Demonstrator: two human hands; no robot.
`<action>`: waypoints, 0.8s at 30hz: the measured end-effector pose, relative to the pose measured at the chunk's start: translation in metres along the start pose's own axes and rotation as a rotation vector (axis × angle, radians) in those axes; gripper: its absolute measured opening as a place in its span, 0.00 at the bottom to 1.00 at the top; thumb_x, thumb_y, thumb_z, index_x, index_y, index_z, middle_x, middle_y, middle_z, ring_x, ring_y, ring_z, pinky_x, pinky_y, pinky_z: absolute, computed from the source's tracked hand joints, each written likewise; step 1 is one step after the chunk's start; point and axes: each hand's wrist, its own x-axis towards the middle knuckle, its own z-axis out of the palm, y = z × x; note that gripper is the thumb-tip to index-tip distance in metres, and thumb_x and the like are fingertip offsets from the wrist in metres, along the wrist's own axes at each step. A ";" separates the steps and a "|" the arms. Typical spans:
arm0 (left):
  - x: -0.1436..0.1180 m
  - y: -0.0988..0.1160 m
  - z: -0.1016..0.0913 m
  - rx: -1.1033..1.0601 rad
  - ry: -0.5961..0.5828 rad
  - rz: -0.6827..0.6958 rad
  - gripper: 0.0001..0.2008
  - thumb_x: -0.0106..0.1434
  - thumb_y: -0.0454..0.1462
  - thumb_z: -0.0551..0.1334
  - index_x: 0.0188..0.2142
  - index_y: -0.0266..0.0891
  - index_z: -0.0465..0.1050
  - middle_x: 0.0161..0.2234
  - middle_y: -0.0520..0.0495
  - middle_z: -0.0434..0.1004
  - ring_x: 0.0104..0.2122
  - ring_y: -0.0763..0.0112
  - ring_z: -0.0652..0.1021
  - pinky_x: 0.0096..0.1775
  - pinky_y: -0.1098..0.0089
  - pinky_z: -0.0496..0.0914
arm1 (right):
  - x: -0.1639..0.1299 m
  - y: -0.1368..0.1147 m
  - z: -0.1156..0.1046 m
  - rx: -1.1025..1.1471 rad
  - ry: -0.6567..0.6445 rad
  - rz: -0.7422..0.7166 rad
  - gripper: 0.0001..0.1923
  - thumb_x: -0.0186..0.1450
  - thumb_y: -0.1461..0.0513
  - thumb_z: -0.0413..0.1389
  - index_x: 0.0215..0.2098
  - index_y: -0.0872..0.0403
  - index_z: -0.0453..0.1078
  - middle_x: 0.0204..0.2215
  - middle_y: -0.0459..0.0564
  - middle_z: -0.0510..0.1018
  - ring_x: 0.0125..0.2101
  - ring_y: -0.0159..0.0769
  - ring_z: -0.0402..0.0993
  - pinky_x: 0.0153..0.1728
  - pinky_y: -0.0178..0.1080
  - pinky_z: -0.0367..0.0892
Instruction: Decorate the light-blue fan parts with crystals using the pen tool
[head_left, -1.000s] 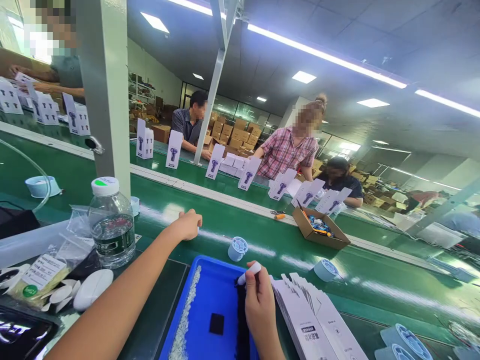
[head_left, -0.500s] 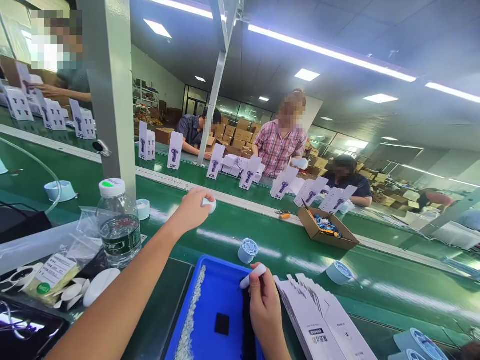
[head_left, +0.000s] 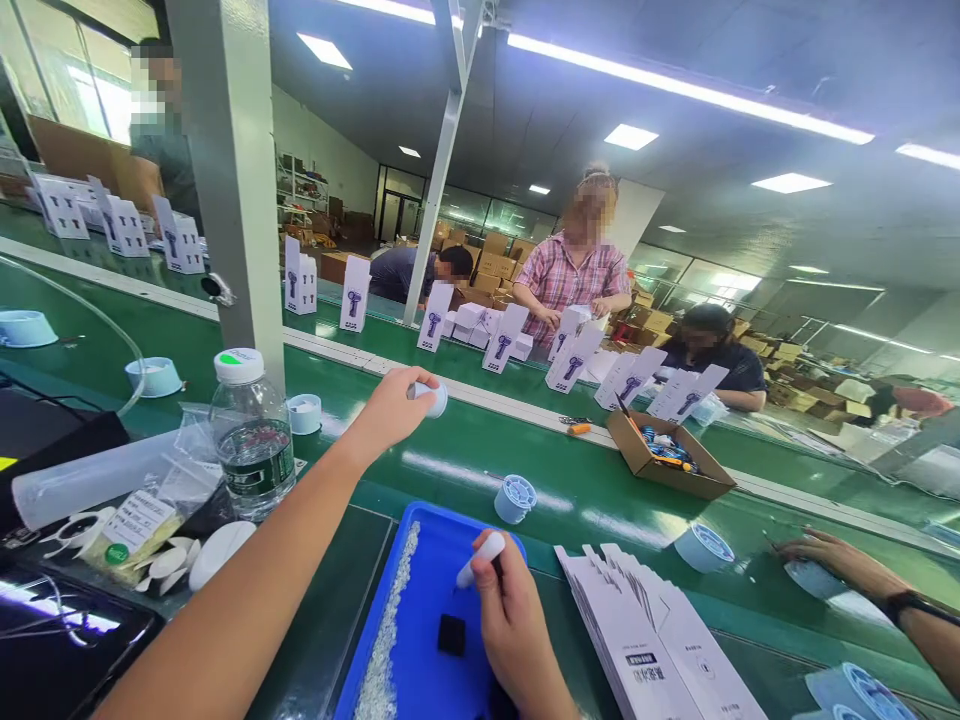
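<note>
My left hand (head_left: 401,405), arm stretched over the green belt, grips a light blue round plastic part (head_left: 429,398) between thumb and fingers. My right hand (head_left: 514,620) is closed around a white pen-shaped tool (head_left: 480,560), its tip pointing down and left over the blue tray (head_left: 409,530). A small black square pad (head_left: 451,635) lies in the tray, left of that hand. Clear-white small pieces (head_left: 386,620) line the tray's left side. Past the tray, another light blue round part (head_left: 515,498) stands on the belt.
A water bottle (head_left: 251,440) and plastic bags (head_left: 142,530) are at the left. Flat white cartons (head_left: 652,640) lie right of the tray. A brown box (head_left: 671,470) holds blue items. A co-worker's hand (head_left: 825,560) rests on a blue part at the right. Upright boxes (head_left: 435,315) line the far belt.
My right hand has moved left over the tray with the white tool, nearer the black pad. The blue part in my left hand shows more fully. A co-worker's hand has appeared at the right.
</note>
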 end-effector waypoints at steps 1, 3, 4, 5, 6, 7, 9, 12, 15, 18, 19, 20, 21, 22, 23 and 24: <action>0.000 0.000 0.000 0.003 0.005 -0.011 0.09 0.53 0.39 0.61 0.35 0.43 0.74 0.43 0.46 0.69 0.31 0.70 0.72 0.32 0.70 0.68 | 0.000 0.000 0.000 0.001 0.044 -0.001 0.10 0.71 0.57 0.44 0.36 0.50 0.63 0.27 0.44 0.70 0.27 0.31 0.67 0.28 0.32 0.65; -0.001 0.001 0.000 0.000 0.018 -0.030 0.10 0.53 0.39 0.61 0.35 0.43 0.74 0.42 0.46 0.69 0.31 0.70 0.71 0.32 0.70 0.69 | -0.001 0.002 -0.002 -0.012 0.132 0.003 0.09 0.71 0.57 0.44 0.37 0.50 0.63 0.27 0.44 0.70 0.26 0.31 0.67 0.28 0.32 0.64; -0.001 0.001 0.000 -0.012 0.023 -0.036 0.10 0.53 0.40 0.61 0.36 0.43 0.74 0.41 0.46 0.69 0.31 0.70 0.71 0.32 0.70 0.70 | -0.001 0.003 -0.003 -0.021 0.161 0.010 0.09 0.71 0.57 0.45 0.37 0.50 0.63 0.26 0.43 0.70 0.25 0.31 0.66 0.27 0.32 0.64; -0.001 0.002 0.001 -0.032 0.022 -0.044 0.10 0.53 0.40 0.61 0.36 0.44 0.74 0.40 0.46 0.69 0.31 0.69 0.71 0.32 0.69 0.71 | -0.001 0.004 -0.004 -0.028 0.177 0.021 0.09 0.71 0.57 0.45 0.38 0.50 0.63 0.25 0.43 0.69 0.24 0.31 0.66 0.27 0.32 0.63; -0.001 0.003 0.001 -0.064 0.017 -0.056 0.10 0.53 0.40 0.61 0.37 0.44 0.74 0.39 0.46 0.69 0.32 0.69 0.71 0.33 0.68 0.71 | -0.001 0.005 -0.005 -0.031 0.182 0.034 0.09 0.71 0.57 0.44 0.38 0.51 0.63 0.25 0.43 0.68 0.24 0.31 0.65 0.26 0.32 0.63; -0.001 0.004 0.002 -0.109 0.011 -0.076 0.10 0.53 0.40 0.62 0.37 0.44 0.73 0.39 0.46 0.69 0.33 0.68 0.72 0.33 0.68 0.72 | -0.001 0.006 -0.005 -0.032 0.180 0.045 0.10 0.71 0.56 0.44 0.38 0.51 0.63 0.24 0.42 0.68 0.24 0.31 0.65 0.26 0.32 0.63; 0.000 0.006 0.003 -0.229 0.003 -0.124 0.11 0.53 0.40 0.62 0.37 0.43 0.72 0.38 0.46 0.70 0.34 0.66 0.73 0.33 0.67 0.73 | 0.000 0.007 -0.004 -0.033 0.167 0.059 0.11 0.71 0.56 0.44 0.37 0.51 0.63 0.24 0.43 0.68 0.24 0.31 0.64 0.26 0.32 0.62; 0.002 0.007 0.004 -0.448 0.042 -0.181 0.10 0.54 0.39 0.63 0.36 0.42 0.70 0.39 0.46 0.69 0.36 0.66 0.74 0.33 0.66 0.74 | 0.002 0.008 -0.002 -0.042 0.161 0.077 0.12 0.71 0.55 0.44 0.35 0.52 0.63 0.25 0.44 0.67 0.25 0.32 0.64 0.26 0.33 0.62; 0.003 0.008 0.004 -0.658 0.074 -0.217 0.08 0.56 0.38 0.62 0.36 0.42 0.69 0.39 0.46 0.68 0.36 0.66 0.74 0.31 0.66 0.75 | 0.001 0.008 -0.001 -0.043 0.135 0.081 0.12 0.71 0.55 0.43 0.34 0.51 0.62 0.24 0.43 0.66 0.24 0.32 0.63 0.27 0.33 0.62; 0.003 0.009 0.004 -0.803 0.059 -0.240 0.07 0.57 0.37 0.61 0.37 0.42 0.68 0.40 0.45 0.71 0.35 0.67 0.75 0.31 0.67 0.74 | -0.001 0.005 -0.001 -0.055 0.119 0.060 0.12 0.71 0.56 0.43 0.35 0.51 0.62 0.24 0.43 0.67 0.25 0.32 0.64 0.27 0.34 0.62; 0.003 0.008 0.004 -0.822 0.050 -0.244 0.07 0.57 0.37 0.62 0.36 0.41 0.68 0.40 0.45 0.71 0.35 0.68 0.75 0.31 0.68 0.74 | -0.001 0.004 -0.001 -0.060 0.120 0.053 0.11 0.71 0.56 0.43 0.36 0.51 0.63 0.24 0.43 0.67 0.25 0.32 0.65 0.27 0.34 0.62; 0.003 0.008 0.004 -0.827 0.044 -0.244 0.08 0.56 0.36 0.63 0.36 0.40 0.69 0.41 0.44 0.71 0.35 0.68 0.75 0.31 0.68 0.74 | -0.001 0.003 -0.001 -0.068 0.124 0.045 0.11 0.71 0.56 0.43 0.36 0.51 0.63 0.24 0.43 0.68 0.24 0.32 0.65 0.27 0.34 0.62; 0.003 0.008 0.005 -0.826 0.039 -0.241 0.09 0.55 0.36 0.64 0.36 0.40 0.69 0.41 0.44 0.71 0.35 0.68 0.75 0.30 0.68 0.74 | -0.001 0.003 -0.001 -0.076 0.129 0.038 0.11 0.71 0.56 0.43 0.36 0.51 0.63 0.24 0.43 0.68 0.24 0.32 0.65 0.26 0.34 0.62; 0.003 0.007 0.005 -0.821 0.035 -0.235 0.10 0.54 0.36 0.65 0.36 0.40 0.69 0.42 0.44 0.71 0.35 0.68 0.75 0.30 0.68 0.74 | 0.000 0.002 -0.001 -0.083 0.134 0.030 0.11 0.71 0.56 0.44 0.36 0.51 0.63 0.24 0.44 0.68 0.24 0.32 0.65 0.26 0.34 0.62; 0.003 0.007 0.006 -0.818 0.028 -0.227 0.12 0.53 0.36 0.66 0.37 0.40 0.69 0.42 0.44 0.71 0.35 0.68 0.76 0.30 0.69 0.74 | 0.001 0.002 -0.001 -0.090 0.135 0.026 0.11 0.71 0.56 0.44 0.35 0.51 0.63 0.24 0.44 0.68 0.24 0.33 0.65 0.26 0.34 0.62; 0.003 0.007 0.006 -0.814 0.020 -0.217 0.13 0.52 0.36 0.67 0.38 0.40 0.69 0.42 0.44 0.71 0.35 0.68 0.76 0.30 0.69 0.73 | 0.002 0.002 0.000 -0.094 0.133 0.022 0.11 0.71 0.56 0.44 0.35 0.51 0.63 0.24 0.44 0.69 0.25 0.33 0.66 0.27 0.34 0.63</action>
